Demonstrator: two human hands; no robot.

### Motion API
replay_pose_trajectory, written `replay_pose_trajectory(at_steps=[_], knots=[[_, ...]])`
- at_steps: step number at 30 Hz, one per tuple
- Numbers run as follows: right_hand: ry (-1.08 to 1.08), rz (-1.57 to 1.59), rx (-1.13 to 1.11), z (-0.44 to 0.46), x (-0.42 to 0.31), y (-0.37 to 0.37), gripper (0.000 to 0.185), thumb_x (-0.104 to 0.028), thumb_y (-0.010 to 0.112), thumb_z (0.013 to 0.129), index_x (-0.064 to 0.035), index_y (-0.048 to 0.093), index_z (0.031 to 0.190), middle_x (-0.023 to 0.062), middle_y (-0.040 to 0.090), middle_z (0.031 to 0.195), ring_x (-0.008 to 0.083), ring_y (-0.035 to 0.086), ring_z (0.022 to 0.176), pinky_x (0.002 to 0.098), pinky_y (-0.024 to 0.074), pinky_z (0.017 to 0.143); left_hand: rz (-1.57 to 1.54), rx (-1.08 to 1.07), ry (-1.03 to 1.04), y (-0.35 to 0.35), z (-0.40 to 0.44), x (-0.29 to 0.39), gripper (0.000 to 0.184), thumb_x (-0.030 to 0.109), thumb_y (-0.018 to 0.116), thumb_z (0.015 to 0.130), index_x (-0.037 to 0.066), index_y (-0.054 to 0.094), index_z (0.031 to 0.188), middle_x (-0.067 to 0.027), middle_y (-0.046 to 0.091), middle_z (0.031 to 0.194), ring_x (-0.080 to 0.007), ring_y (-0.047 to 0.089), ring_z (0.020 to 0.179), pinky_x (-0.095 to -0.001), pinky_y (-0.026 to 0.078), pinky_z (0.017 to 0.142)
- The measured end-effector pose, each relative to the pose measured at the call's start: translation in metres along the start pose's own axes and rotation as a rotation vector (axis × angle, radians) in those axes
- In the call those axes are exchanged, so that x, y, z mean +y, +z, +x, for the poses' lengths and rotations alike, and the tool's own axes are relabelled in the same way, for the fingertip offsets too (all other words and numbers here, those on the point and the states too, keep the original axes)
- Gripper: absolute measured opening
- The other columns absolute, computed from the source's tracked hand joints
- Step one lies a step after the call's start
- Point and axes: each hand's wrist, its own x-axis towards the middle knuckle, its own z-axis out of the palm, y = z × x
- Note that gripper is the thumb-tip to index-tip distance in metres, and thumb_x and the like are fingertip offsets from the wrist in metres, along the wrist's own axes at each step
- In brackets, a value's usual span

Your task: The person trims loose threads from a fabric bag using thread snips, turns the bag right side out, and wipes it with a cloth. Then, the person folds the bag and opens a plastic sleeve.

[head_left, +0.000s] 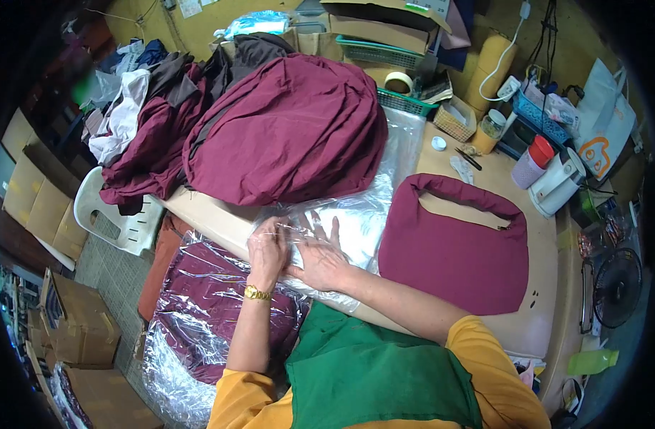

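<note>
My right hand [320,257] lies flat on a stack of clear plastic bags [356,222], its fingers spread. Close beside it, my left hand [269,247], with a gold watch [256,292] on the wrist, has its fingers curled around the left edge of the clear plastic. A maroon shoulder bag [456,264] lies flat on the table just right of the plastic. Beyond my hands rises a large pile of maroon fabric pieces [291,129]. To the left and below the table edge, maroon items wrapped in clear plastic [206,307] are heaped.
A white plastic chair [120,214] stands at the left, near cardboard boxes [77,322] on the floor. Along the table's back are green baskets [381,53], a tape roll [399,83], a jar [492,129], a white kettle [558,182] and a red cup [540,150]. A fan [618,286] is far right.
</note>
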Motion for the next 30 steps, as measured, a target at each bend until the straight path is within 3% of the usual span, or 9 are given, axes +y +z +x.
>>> replay_pose_trajectory(at_steps=[4, 8, 10, 12, 14, 22, 24, 26, 30], knots=[[0.094, 0.071, -0.128, 0.005, 0.001, 0.004, 0.078, -0.046, 0.046, 0.096, -0.0005, 0.020, 0.153, 0.0293, 0.050, 0.139, 0.0436, 0.029, 0.143, 0.0698, -0.0101, 0.111, -0.172, 0.204, -0.001, 0.009, -0.009, 0.005, 0.010, 0.004, 0.056, 0.092, 0.001, 0.065, 0.096, -0.0195, 0.065, 0.087, -0.0377, 0.064, 0.078, -0.0426, 0.050, 0.070], [0.088, 0.057, 0.041, 0.009, 0.003, 0.012, 0.066, -0.044, 0.041, 0.099, -0.0123, 0.025, 0.155, 0.0219, 0.016, 0.161, 0.0412, 0.004, 0.150, 0.0702, -0.0075, 0.112, 0.053, 0.165, -0.102, 0.010, -0.015, 0.005, 0.004, 0.002, 0.057, 0.091, 0.000, 0.060, 0.090, -0.0205, 0.064, 0.084, -0.0396, 0.063, 0.076, -0.0460, 0.048, 0.067], [0.098, -0.038, -0.084, 0.007, 0.000, -0.002, 0.063, -0.040, 0.041, 0.101, -0.0099, 0.026, 0.154, 0.0255, 0.034, 0.153, 0.0393, 0.030, 0.143, 0.0702, -0.0080, 0.111, 0.059, 0.152, -0.110, 0.004, -0.017, 0.011, 0.004, 0.002, 0.058, 0.091, 0.000, 0.058, 0.088, -0.0208, 0.063, 0.082, -0.0399, 0.062, 0.075, -0.0476, 0.047, 0.066], [0.086, 0.400, -0.126, 0.011, 0.021, 0.021, 0.061, -0.040, 0.040, 0.102, -0.0156, 0.027, 0.155, 0.0228, 0.026, 0.158, 0.0418, 0.015, 0.148, 0.0698, -0.0064, 0.111, -0.092, 0.151, -0.112, 0.001, -0.022, 0.018, 0.004, 0.003, 0.059, 0.090, -0.001, 0.058, 0.091, -0.0213, 0.062, 0.080, -0.0405, 0.062, 0.075, -0.0478, 0.047, 0.066], [0.003, -0.113, 0.193, 0.003, 0.020, 0.019, 0.058, -0.043, 0.035, 0.103, -0.0180, 0.028, 0.155, 0.0210, 0.023, 0.159, 0.0391, 0.006, 0.150, 0.0724, -0.0072, 0.110, -0.108, 0.202, -0.086, 0.006, -0.027, 0.011, 0.010, 0.005, 0.062, 0.089, -0.002, 0.056, 0.094, -0.0221, 0.062, 0.080, -0.0408, 0.062, 0.075, -0.0483, 0.047, 0.066], [-0.041, -0.052, 0.027, -0.004, 0.011, 0.014, 0.060, -0.040, 0.045, 0.099, -0.0268, 0.027, 0.155, 0.0230, 0.034, 0.153, 0.0418, 0.007, 0.150, 0.0702, -0.0047, 0.112, 0.085, 0.107, -0.030, 0.006, -0.019, 0.004, 0.017, 0.002, 0.057, 0.085, -0.005, 0.057, 0.100, -0.0259, 0.063, 0.082, -0.0422, 0.064, 0.077, -0.0490, 0.051, 0.070], [0.029, -0.059, -0.088, -0.004, 0.006, 0.005, 0.065, -0.043, 0.049, 0.096, -0.0264, 0.028, 0.155, 0.0224, 0.031, 0.155, 0.0408, 0.010, 0.149, 0.0694, -0.0038, 0.113, 0.109, 0.065, -0.044, -0.001, -0.017, 0.006, 0.016, 0.002, 0.056, 0.084, -0.005, 0.058, 0.098, -0.0258, 0.064, 0.080, -0.0422, 0.065, 0.075, -0.0489, 0.052, 0.068], [-0.228, -0.094, 0.226, -0.006, 0.009, 0.014, 0.065, -0.042, 0.050, 0.096, -0.0202, 0.030, 0.154, 0.0218, 0.026, 0.157, 0.0407, 0.019, 0.148, 0.0695, -0.0005, 0.113, 0.177, -0.059, -0.060, -0.012, -0.016, 0.007, 0.012, 0.002, 0.055, 0.082, -0.004, 0.059, 0.091, -0.0249, 0.065, 0.075, -0.0422, 0.066, 0.071, -0.0484, 0.053, 0.065], [-0.084, -0.100, 0.097, -0.003, 0.014, 0.011, 0.058, -0.036, 0.049, 0.098, -0.0194, 0.036, 0.152, 0.0200, 0.018, 0.160, 0.0403, 0.012, 0.149, 0.0685, -0.0035, 0.113, 0.200, -0.064, -0.100, -0.023, -0.025, 0.015, 0.011, 0.005, 0.055, 0.084, -0.003, 0.062, 0.079, -0.0265, 0.064, 0.073, -0.0436, 0.065, 0.073, -0.0501, 0.051, 0.066]])
